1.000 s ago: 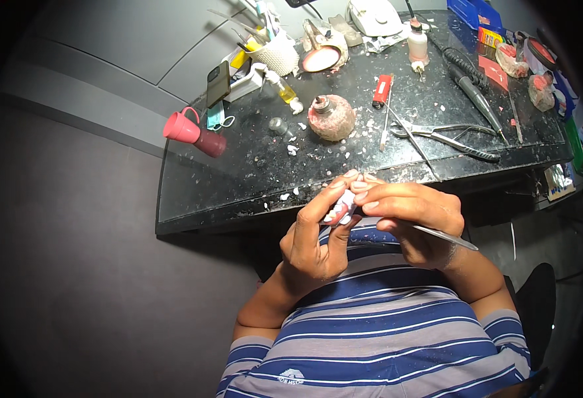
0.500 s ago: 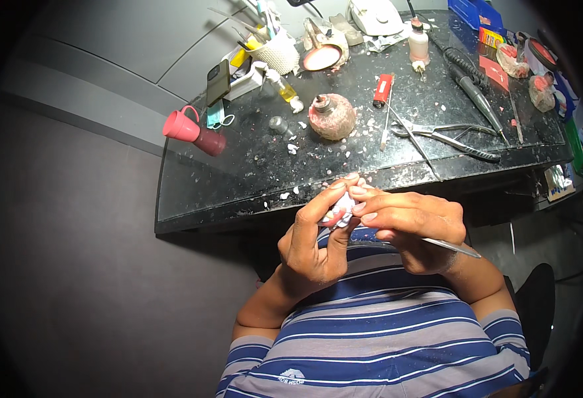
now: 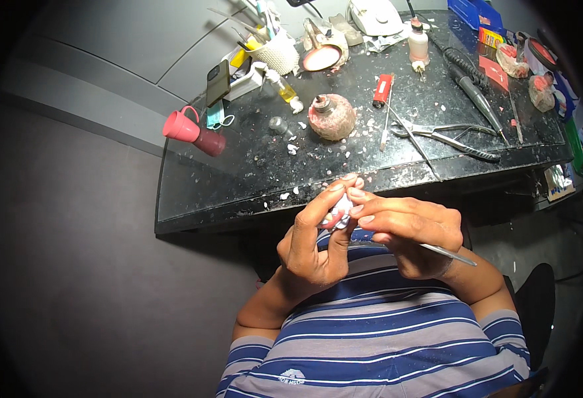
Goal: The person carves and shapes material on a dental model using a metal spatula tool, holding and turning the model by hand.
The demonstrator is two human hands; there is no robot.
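In the head view, the left hand (image 3: 313, 249) has its thumb and fingers clamped on a small white-and-pink piece (image 3: 342, 213) with tooth-like shapes along it. The piece sits in front of the person's chest, just short of the surface (image 3: 232, 182). The right hand (image 3: 414, 232) has its fingers closed around a slim metal tool (image 3: 449, 253), whose handle slants out below the palm; its working end is hidden. The right fingertips meet the piece from the right, though how firmly cannot be told.

Writing shows in a few places. Below the left fingers, the striped shirt (image 3: 391, 318) carries a white emblem (image 3: 292, 376) with lettering under it. Beyond the right fingers, a red lighter-like object (image 3: 382, 91) bears a white marking too small to read, and farther off to their right is a yellow packet (image 3: 490, 38) with bold dark print.

Straight beyond the left fingers stands a round, pink-crusted bottle (image 3: 332, 119). Metal pliers (image 3: 447, 134) lie beyond the right fingers. A pink cup (image 3: 181, 126) is well to the left of both hands.
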